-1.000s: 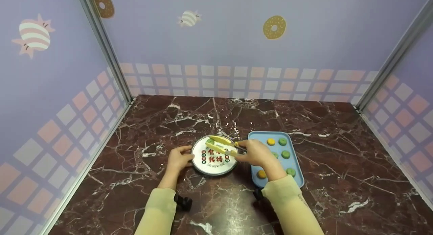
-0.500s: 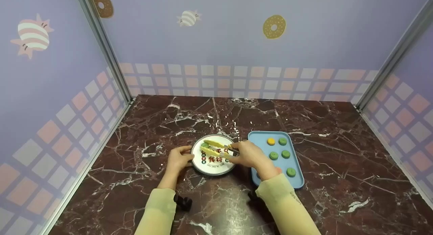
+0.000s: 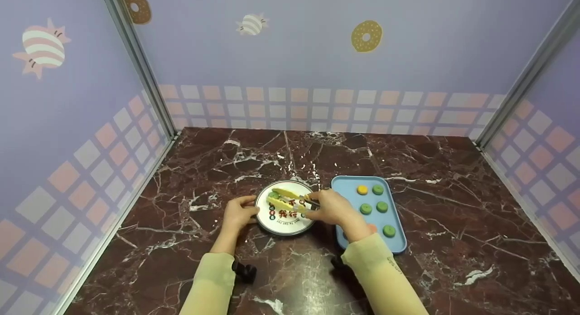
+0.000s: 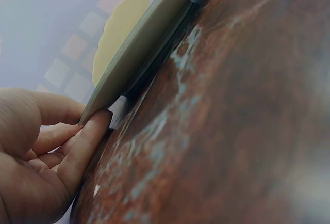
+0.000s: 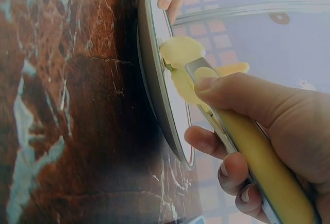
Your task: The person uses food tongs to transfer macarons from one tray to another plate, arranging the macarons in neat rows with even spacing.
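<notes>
My left hand (image 3: pixel 240 212) pinches the left rim of a round white plate (image 3: pixel 290 226) printed with red characters; the left wrist view shows thumb and fingers on its edge (image 4: pixel 95 105). My right hand (image 3: pixel 334 207) grips yellow tongs (image 5: pixel 263 167) by their handle, thumb on one side and fingers curled on the other. The tong tips are low over the plate's upper left. Between them is a small round green piece that looks like a macaron (image 3: pixel 274 195), mostly hidden by a tip in the right wrist view. Whether the tips still squeeze it, I cannot tell.
A light blue tray (image 3: pixel 374 220) right of the plate bears several green pieces (image 3: pixel 382 207) and a yellow one (image 3: pixel 362 189). My right forearm covers its lower left part, where a pinkish piece (image 3: pixel 372 227) peeks out. Patterned walls enclose the dark marble tabletop (image 3: pixel 217 156).
My right hand has moved left and slightly down, bringing the tongs and the green piece toward the plate's left side. The left hand and plate have stayed in place.
</notes>
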{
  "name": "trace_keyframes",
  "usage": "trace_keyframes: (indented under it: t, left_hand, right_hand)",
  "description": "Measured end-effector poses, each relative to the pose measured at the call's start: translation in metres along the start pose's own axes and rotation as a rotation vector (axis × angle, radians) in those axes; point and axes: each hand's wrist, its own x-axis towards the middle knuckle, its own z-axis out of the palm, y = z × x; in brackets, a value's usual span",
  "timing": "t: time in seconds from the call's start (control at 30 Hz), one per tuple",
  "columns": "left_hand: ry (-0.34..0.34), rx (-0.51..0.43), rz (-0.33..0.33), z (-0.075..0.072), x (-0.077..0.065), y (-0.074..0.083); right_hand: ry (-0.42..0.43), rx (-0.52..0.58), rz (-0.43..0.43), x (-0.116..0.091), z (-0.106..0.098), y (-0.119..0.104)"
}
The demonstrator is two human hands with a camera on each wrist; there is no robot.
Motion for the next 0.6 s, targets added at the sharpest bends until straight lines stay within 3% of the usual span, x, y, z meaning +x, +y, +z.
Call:
trace_keyframes:
  t: [0.6]
  left_hand:
    - [0.008, 0.022, -0.009, -0.0004, 0.0005, 0.0001]
  right_hand:
    - [-0.017, 0.040, 0.051, -0.0038, -0.0034, 0.0027]
